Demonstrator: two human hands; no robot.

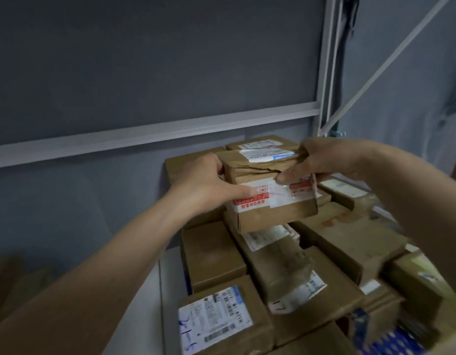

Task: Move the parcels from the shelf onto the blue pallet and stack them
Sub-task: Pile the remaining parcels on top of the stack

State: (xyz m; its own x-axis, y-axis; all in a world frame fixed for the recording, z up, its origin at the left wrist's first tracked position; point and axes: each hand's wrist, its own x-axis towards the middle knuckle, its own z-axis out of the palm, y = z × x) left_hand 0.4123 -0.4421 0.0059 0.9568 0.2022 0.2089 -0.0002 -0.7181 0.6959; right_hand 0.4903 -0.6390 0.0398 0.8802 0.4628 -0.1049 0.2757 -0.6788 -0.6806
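Observation:
A brown cardboard parcel with white and red tape is held between both my hands above a stack of parcels. A smaller crumpled parcel with a white label sits on top of it. My left hand grips the left side, thumb lying across the taped top. My right hand grips the right side, thumb pressing on the upper parcel's front edge. Below lie several stacked brown parcels, some labelled. A bit of the blue pallet shows at the bottom right.
A grey wall with a pale horizontal rail stands behind the stack. A metal shelf upright and diagonal brace rise at the right. A pale floor strip lies left of the stack. Blurred brown shapes sit at the far left.

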